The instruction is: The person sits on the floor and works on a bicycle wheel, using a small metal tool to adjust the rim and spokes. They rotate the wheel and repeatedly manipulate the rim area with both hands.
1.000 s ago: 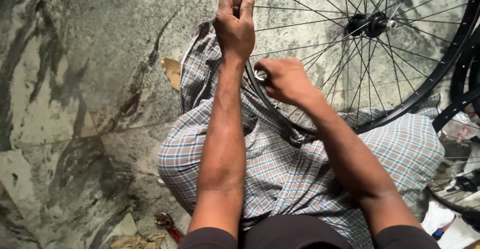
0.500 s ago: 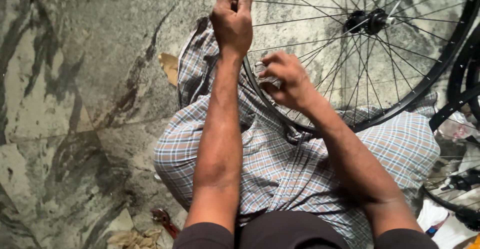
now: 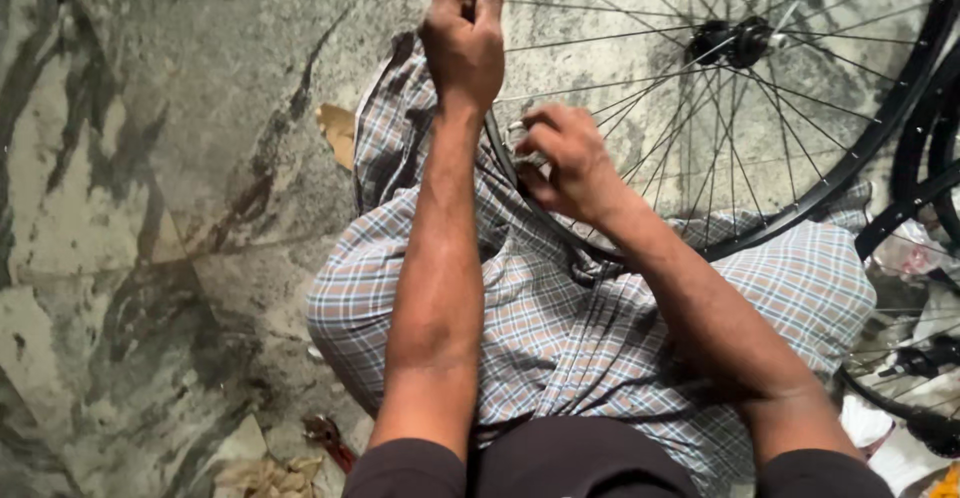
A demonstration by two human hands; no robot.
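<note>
A black spoked bicycle wheel (image 3: 850,163) rests on my lap, its hub (image 3: 735,40) at the upper right. My left hand (image 3: 463,38) is closed around the black rim near the top of the view. A little lower, my right hand (image 3: 565,163) sits at the inner side of the rim, fingers pinched on a small metal tool where a spoke meets the rim. The tool is mostly hidden by my fingers. A checked cloth (image 3: 560,328) covers my legs under the wheel.
Stained, marbled grey floor (image 3: 150,208) fills the left. A scrap of brown paper (image 3: 338,130) lies beside my knee and a small red tool (image 3: 330,438) lies at the bottom. More black wheel parts and white wrappers (image 3: 920,358) crowd the right edge.
My right hand has shifted slightly along the rim and turned at the spoke end. The left hand keeps its grip on the rim.
</note>
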